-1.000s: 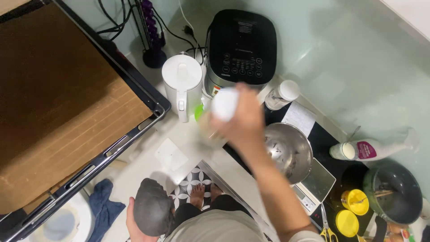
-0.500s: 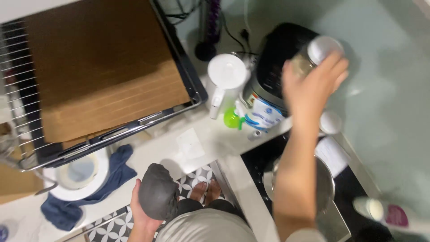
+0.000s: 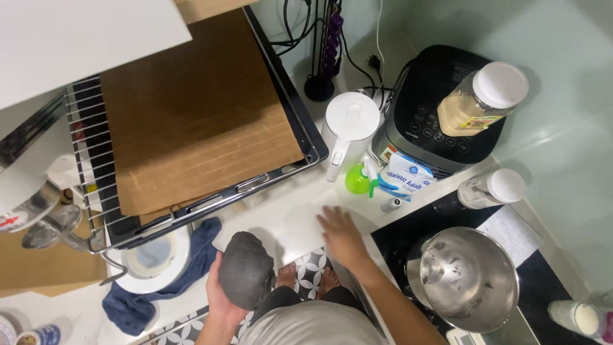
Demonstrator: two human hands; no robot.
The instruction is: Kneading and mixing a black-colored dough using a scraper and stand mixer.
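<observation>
— Dough ball (image 3: 246,269), dark grey: cupped from below in left hand (image 3: 220,295), at worktop (image 3: 268,214) edge.
— And right hand (image 3: 341,231)?
— Spread flat, palm down on white sheet (image 3: 300,230), gripping nothing. Green spray bottle (image 3: 359,180) and white kettle (image 3: 348,131) just beyond fingertips; steel bowl (image 3: 469,271) off to its right.

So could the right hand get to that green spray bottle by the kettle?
Probably yes: the right hand lies flat on the counter just below the green spray bottle, with bare counter between them.

Two hands (image 3: 341,233) – three white-lidded jars (image 3: 482,99) – one steel bowl (image 3: 469,278).
</observation>
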